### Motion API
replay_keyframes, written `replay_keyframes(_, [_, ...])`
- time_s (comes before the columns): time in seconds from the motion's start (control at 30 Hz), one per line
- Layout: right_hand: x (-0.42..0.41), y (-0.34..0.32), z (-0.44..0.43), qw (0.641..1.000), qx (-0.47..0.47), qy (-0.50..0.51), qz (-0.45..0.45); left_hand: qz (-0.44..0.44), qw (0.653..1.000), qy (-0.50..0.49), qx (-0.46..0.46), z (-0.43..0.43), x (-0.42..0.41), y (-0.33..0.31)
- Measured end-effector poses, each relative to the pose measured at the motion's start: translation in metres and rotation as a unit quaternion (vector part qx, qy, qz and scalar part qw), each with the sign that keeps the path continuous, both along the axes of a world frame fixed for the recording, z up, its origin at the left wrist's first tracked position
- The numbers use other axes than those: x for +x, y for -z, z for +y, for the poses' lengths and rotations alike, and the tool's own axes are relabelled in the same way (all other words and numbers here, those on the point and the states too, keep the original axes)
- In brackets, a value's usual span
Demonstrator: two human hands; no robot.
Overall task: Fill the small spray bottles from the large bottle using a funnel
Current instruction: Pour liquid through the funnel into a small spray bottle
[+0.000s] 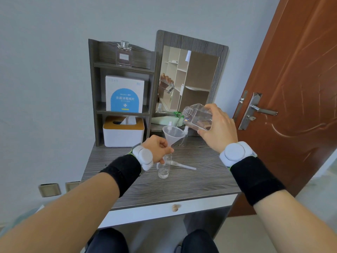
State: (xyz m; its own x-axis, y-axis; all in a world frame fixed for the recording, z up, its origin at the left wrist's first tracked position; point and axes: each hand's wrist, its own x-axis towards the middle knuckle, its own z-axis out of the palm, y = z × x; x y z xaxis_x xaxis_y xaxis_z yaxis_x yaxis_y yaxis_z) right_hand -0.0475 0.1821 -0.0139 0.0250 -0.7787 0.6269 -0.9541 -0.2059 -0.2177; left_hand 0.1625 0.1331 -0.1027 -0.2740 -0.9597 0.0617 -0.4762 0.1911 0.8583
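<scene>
**Large bottle tipped over the funnel**

The left forearm reaches in from the lower left, ending just left of the funnel (pixel 173 135). The left hand (pixel 156 148) has its fingers curled and pinches where the funnel's stem meets the neck of the small bottle (pixel 165 168). I cannot tell which of the two it holds. That clear bottle stands upright on the desk (pixel 200 185), directly below the funnel. A spray head (pixel 180 164) with its tube lies flat on the desk, below and right of the funnel, close beside the small bottle. Above and right of the funnel, the large bottle (pixel 197 116) lies tilted, with its open mouth pointing left and down toward the funnel's rim. The right hand (pixel 218 128) wraps it from the right, fingers curled over the top and thumb beneath. The right forearm rises from the lower right, with the back of the wrist facing up.
</scene>
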Motion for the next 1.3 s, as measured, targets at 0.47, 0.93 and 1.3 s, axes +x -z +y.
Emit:
replay_keyframes(0.47, [0.0000, -0.0003, -0.0027, 1.000, -0.014, -0.002, 0.016, 0.004, 1.000, 0.006, -0.003, -0.0024, 0.0000, 0.0016])
replay_keyframes(0.93, [-0.0028, -0.0003, -0.0038, 0.999, -0.014, 0.006, 0.028, 0.007, 1.000, 0.004, 0.007, -0.0003, -0.0004, -0.0007])
replay_keyframes(1.3, [-0.0037, -0.0004, -0.0059, 0.999, -0.020, 0.013, 0.040, 0.015, 1.000, 0.001, 0.012, 0.0016, -0.0002, -0.0016])
